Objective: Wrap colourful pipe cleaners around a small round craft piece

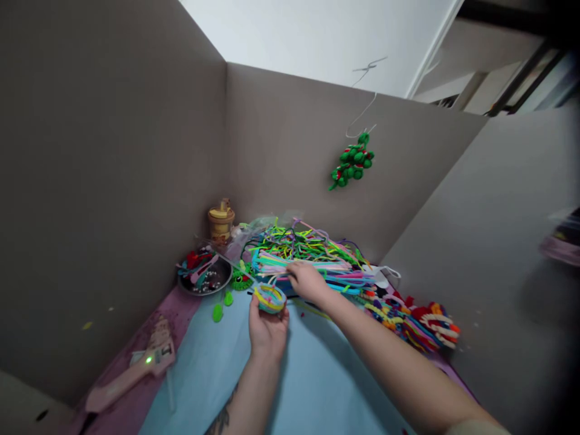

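My left hand (269,329) is closed around a small ring-shaped coil of pipe cleaners (270,298), yellow and pale blue with bits of pink. It holds the coil a little above the blue table cover, in front of the pile. My right hand (308,281) reaches over a bundle of straight pastel pipe cleaners (335,279). Its fingers are bent together on the bundle's left part; which strands they pinch is hard to see. Behind lies a tangled heap of green, yellow and purple pipe cleaners (301,241).
At left are a metal bowl (222,279) with beads and tools, a green fuzzy figure (241,279) and a pink glue gun (136,370) with its light on. A small wooden bucket (221,223) stands behind. Braided pieces (421,326) lie right. A green ornament (353,160) hangs on the grey partition.
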The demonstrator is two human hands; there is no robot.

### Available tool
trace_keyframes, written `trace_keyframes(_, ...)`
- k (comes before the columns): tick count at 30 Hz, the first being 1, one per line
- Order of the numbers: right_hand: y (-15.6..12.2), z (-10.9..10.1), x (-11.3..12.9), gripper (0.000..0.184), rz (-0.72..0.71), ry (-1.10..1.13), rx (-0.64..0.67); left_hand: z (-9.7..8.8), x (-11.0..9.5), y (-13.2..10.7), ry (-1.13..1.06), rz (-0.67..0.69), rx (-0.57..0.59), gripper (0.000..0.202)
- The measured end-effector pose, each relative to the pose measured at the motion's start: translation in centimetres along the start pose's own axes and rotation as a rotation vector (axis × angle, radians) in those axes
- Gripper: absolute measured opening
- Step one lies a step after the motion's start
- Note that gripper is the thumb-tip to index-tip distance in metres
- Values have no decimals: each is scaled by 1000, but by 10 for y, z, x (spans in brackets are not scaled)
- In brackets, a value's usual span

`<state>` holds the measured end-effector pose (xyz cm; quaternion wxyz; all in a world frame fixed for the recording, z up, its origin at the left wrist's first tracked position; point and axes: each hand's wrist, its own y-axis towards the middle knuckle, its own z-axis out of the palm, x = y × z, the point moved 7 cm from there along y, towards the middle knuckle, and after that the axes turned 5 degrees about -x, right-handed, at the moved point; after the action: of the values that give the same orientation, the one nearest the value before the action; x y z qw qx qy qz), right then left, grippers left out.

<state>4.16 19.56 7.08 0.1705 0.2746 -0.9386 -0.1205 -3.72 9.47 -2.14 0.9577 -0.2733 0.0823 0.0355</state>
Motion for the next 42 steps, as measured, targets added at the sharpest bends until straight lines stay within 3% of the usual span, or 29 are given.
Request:
trace_keyframes(4, -23, 12, 6, 48, -88, -174, 81, -2, 1, 4, -26, -12, -11, 23)
trace_keyframes(7, -25, 15, 5, 53, -94, -243, 129, -3, 1, 5, -23, -8, -10, 23)
trace_keyframes(11, -11, 6, 9, 39, -110, -286, 130, -3, -2, 5, -14, 3, -20, 24)
trace_keyframes(14, 9, 0, 18, 24, -143, -196, 100, -2, -3, 4, -11, 3, -17, 26)
trace_keyframes(19, 54, 5, 21, 33, -49, -128, 25, -3, -4, 7, -20, 2, -12, 27)
trace_keyframes(23, 78, 15, 21, 27, 10, -104, 16, -2, -3, 8, -21, -1, -3, 27)
trace_keyframes(30, 85, 24, 21, 23, -1, -86, 77, 1, -3, 7, -40, 35, 2, 14)
trace_keyframes(42, 82, 19, 17, 25, -36, -74, 76, 0, -4, 8, -32, 41, 1, 14)
